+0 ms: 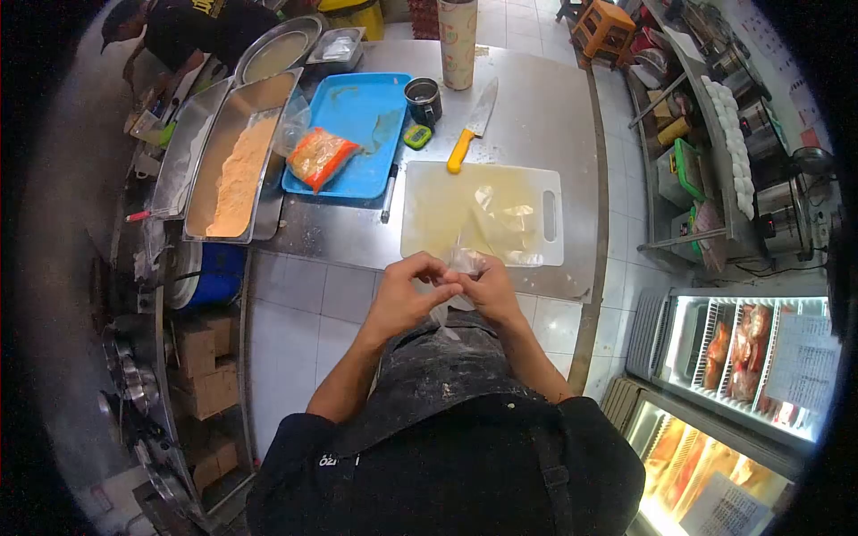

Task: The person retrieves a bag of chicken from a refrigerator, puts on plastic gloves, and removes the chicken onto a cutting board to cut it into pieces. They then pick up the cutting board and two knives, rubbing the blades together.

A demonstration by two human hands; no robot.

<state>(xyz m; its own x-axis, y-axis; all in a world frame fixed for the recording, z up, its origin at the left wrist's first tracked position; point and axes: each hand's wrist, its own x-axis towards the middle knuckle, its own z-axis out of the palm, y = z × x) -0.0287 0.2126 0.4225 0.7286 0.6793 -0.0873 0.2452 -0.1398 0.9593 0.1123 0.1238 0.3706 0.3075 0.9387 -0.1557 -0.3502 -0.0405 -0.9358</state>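
Observation:
A clear plastic bag (466,261) is pinched between my two hands at the front edge of the steel table. My left hand (414,293) closes thumb and fingertips on it, and my right hand (487,288) grips it from the other side, fingertips touching the left's. Part of the film lies over the white cutting board (433,210) just ahead. Beyond the board rests a knife with a yellow handle (460,152). On the blue tray (357,98) to the left lies an orange and clear packet (319,159).
A steel pan of orange powder (241,174) stands at the left, with a marker (390,194), green timer (416,136), metal mug (423,100) and tall patterned cup (458,45) on the table. Another person (201,31) is at the upper left. Shelves and lit fridges line the right.

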